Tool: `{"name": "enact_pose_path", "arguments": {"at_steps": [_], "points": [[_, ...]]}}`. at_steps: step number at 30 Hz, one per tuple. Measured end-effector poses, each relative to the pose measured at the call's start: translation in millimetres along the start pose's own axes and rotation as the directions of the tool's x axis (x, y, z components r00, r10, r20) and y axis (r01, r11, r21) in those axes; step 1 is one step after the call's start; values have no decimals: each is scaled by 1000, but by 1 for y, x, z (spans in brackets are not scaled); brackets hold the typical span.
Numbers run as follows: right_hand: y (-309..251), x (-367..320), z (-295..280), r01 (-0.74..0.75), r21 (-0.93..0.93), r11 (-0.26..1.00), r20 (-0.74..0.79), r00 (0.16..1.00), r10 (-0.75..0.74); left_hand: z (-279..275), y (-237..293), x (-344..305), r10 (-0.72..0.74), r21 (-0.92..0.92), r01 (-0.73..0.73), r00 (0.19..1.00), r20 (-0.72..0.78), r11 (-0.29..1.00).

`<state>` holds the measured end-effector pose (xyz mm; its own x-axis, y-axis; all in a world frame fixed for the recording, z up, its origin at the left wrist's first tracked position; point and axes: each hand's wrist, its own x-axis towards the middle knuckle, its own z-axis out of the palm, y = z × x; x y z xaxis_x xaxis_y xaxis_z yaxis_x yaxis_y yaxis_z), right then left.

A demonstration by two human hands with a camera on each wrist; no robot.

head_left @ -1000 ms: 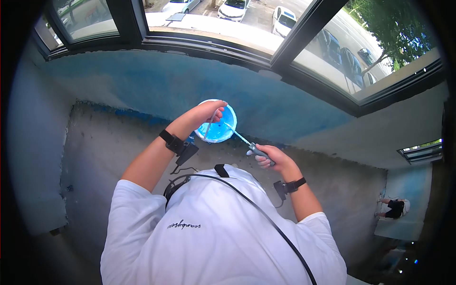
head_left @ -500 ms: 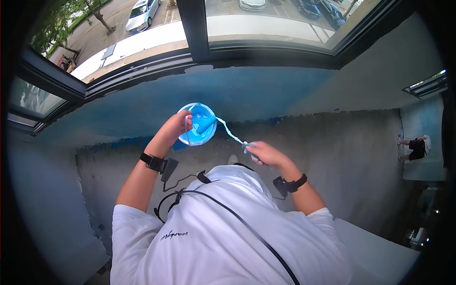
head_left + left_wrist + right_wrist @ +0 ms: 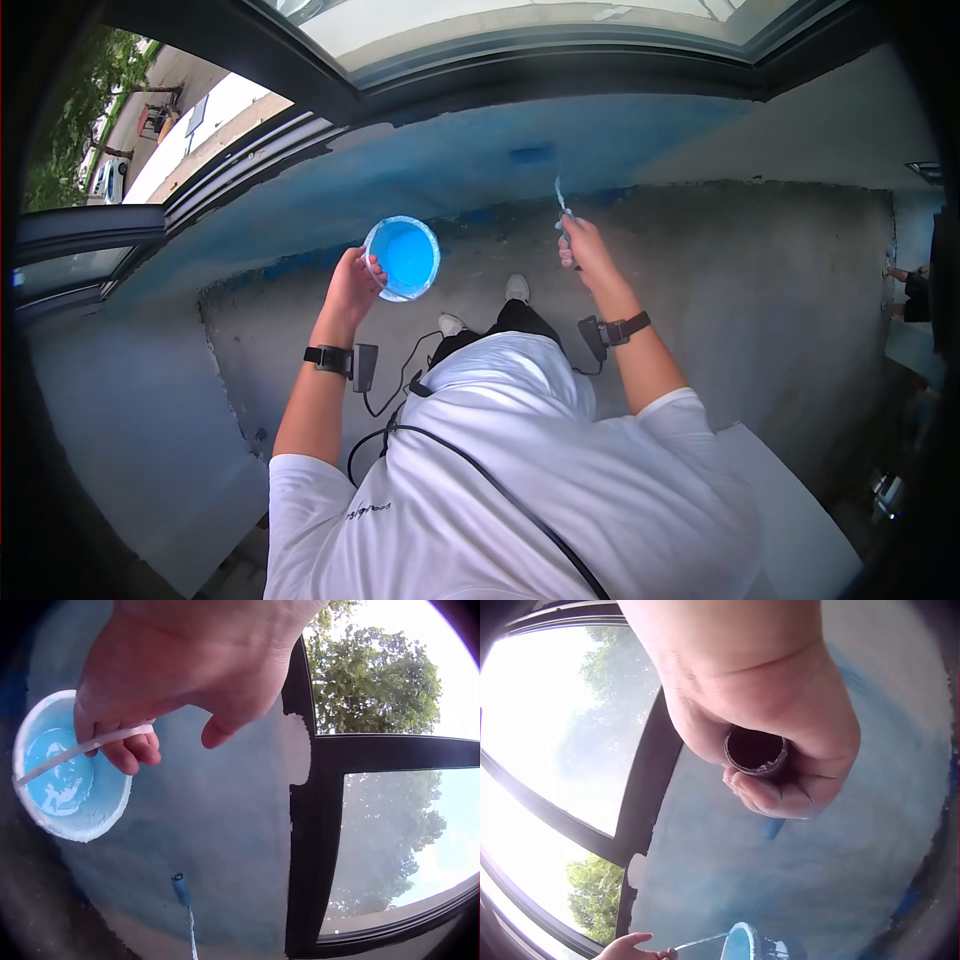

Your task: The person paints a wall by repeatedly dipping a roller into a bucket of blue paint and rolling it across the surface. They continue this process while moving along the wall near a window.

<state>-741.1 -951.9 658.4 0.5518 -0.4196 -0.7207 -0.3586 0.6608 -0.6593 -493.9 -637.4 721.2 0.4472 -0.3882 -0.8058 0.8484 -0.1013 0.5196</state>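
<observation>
My left hand (image 3: 352,288) holds a white bucket (image 3: 437,258) by its thin handle (image 3: 90,745), fingers hooked round the strap. Bright blue paint (image 3: 406,256) lies inside, and the rim is smeared with it. In my right hand (image 3: 586,248) I grip the dark handle (image 3: 768,766) of a paint roller (image 3: 531,155). Its blue sleeve is at the partly blue wall (image 3: 620,130) below the window, right of the bucket. In the left wrist view the roller sleeve (image 3: 180,888) and its paint-coated rod show; the right wrist view shows mostly the handle's hollow end.
A dark window frame (image 3: 560,72) runs above the wall. Grey floor (image 3: 700,290) spreads round my shoes (image 3: 517,288). A black cable (image 3: 500,480) crosses my shirt. A pale board (image 3: 790,500) is at lower right, and another person (image 3: 914,293) at the far right.
The roller has come out of the bucket and moved right and up to the wall. The left hand keeps hold of the bucket, while the head view has shifted.
</observation>
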Motion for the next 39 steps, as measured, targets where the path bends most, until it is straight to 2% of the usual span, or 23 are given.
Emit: {"name": "enact_pose_path", "arguments": {"at_steps": [2,4,7,8,10,11,13,17,20,22,24,27,31,33,34,36,39], "points": [[15,36,3,-33,51,998,-20,999,34,-5,1,-11,7,-3,-7,999,-41,1000],[26,85,7,-44,-1,999,-102,994,43,-14,7,-6,23,-10,-24,998,-66,1000],[35,113,-6,-70,-65,995,-118,991,62,-29,2,-22,23,-12,-24,993,-112,1000],[35,110,-12,-74,-57,996,-121,990,67,-32,1,-24,18,-5,-19,993,-113,1000],[21,90,-23,-135,106,985,-38,989,140,-40,-1,-28,18,-37,-23,990,-141,999],[14,89,-25,-126,101,987,-45,990,131,-52,3,-11,17,-50,-24,991,-133,998],[-6,44,-46,-123,256,959,61,992,111,-54,-1,-20,18,-65,-28,988,-154,997],[-25,3,-53,-52,210,976,48,998,43,-54,-7,-30,34,-78,-50,981,-191,996],[-11,49,-23,-63,152,986,-25,997,68,-56,-5,-24,55,-104,-76,979,-195,992],[7,103,-11,-87,134,987,-50,994,95,-52,-3,-30,76,-112,-99,977,-197,989],[22,153,-11,-201,135,970,-75,974,213,-47,-5,-35,81,-94,-96,985,-152,991],[32,171,-9,-222,184,957,-53,970,236,-48,-7,-29,73,-81,-84,989,-130,993],[24,114,-31,-176,208,962,-16,983,183,-45,-11,-22,44,-77,-49,997,-64,996],[11,66,-43,-38,161,986,-10,999,40,-44,-11,-17,32,-63,-34,999,-40,997],[5,45,-45,-39,158,987,-18,999,42,-44,-12,-16,26,-45,-28,999,-29,999],[-9,14,-44,57,47,997,-55,997,-54,-43,-11,-15,12,-35,-13,1000,-27,999],[-22,-2,-33,67,14,998,-83,994,-66,-38,-9,-15,23,-23,-24,999,-23,999]]}}
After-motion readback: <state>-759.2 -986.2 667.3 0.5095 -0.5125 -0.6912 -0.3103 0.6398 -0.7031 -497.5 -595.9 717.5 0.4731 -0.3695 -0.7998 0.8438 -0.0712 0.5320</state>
